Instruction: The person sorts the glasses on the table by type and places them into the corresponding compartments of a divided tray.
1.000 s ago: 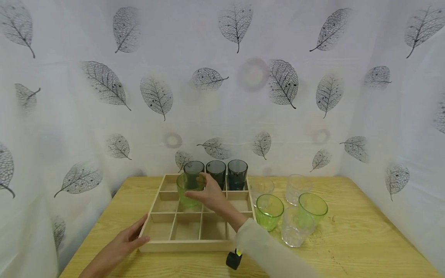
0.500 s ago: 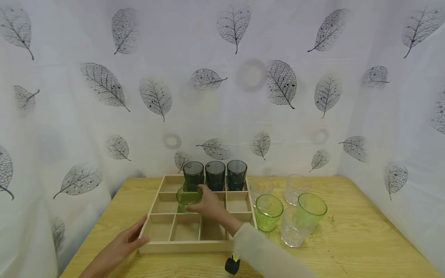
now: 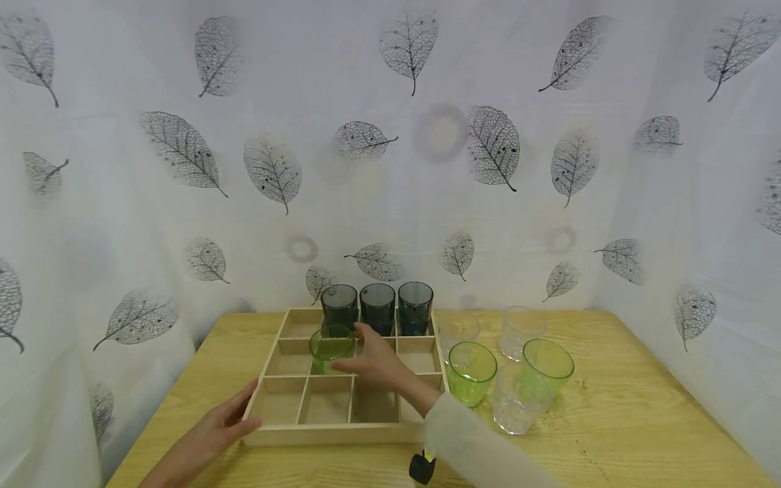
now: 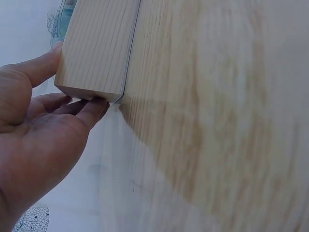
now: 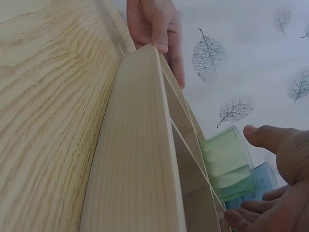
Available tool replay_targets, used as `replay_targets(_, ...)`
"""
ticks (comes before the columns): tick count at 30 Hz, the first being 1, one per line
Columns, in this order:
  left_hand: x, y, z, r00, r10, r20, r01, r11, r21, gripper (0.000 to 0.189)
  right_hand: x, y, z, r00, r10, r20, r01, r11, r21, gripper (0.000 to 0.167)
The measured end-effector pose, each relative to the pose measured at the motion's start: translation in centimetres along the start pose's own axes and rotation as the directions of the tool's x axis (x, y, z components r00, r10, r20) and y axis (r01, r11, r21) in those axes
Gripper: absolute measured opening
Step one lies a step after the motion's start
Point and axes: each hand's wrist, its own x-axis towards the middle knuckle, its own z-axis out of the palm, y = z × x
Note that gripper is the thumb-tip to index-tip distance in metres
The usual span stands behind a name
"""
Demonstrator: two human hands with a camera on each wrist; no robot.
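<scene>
A divided wooden tray (image 3: 323,434) lies on the table. At its front left corner my left hand (image 3: 215,427) holds on, the thumb on the top rim and the fingers against the side, as the left wrist view also shows. A green transparent cup (image 3: 329,350) stands upright in a middle-row compartment, second from the left. Just right of this cup is my right hand (image 3: 379,360), thumb and fingers spread; in the right wrist view the thumb is apart from the green cup (image 5: 226,162). Three dark grey cups (image 3: 377,306) fill back-row compartments behind it.
Right of the tray stand two green cups (image 3: 472,376) and several clear glasses (image 3: 514,410), close together. A small black object (image 3: 422,468) is by the right sleeve. A leaf-patterned curtain (image 3: 390,203) hangs behind the table (image 3: 647,420).
The green cup has gone down into its compartment, and the right hand has let go and drawn slightly right. The left hand has stayed at the tray's corner.
</scene>
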Motion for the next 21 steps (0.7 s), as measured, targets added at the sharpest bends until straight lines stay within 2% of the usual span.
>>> replay_targets(8, 0.1, -0.1, 0.0, 1.000, 0.002, 0.016, -0.002, 1.000, -0.009, 0.082, -2.0, 0.5, -2.9, 0.995, -0.082, 0.059, 0.075, 0.991, 0.107, 0.081)
replay_targets(16, 0.1, -0.3, 0.0, 1.000, 0.024, 0.002, -0.024, 1.000, 0.007, 0.081, -4.5, 1.1, -6.8, 0.989, -0.128, 0.071, 0.121, 0.987, 0.104, 0.070)
replay_targets(21, 0.1, -0.2, -0.1, 1.000, 0.015, 0.009, -0.015, 1.000, 0.007, 0.082, -5.9, 1.6, -9.3, 0.990, -0.128, 0.058, 0.121, 0.986, 0.112, 0.067)
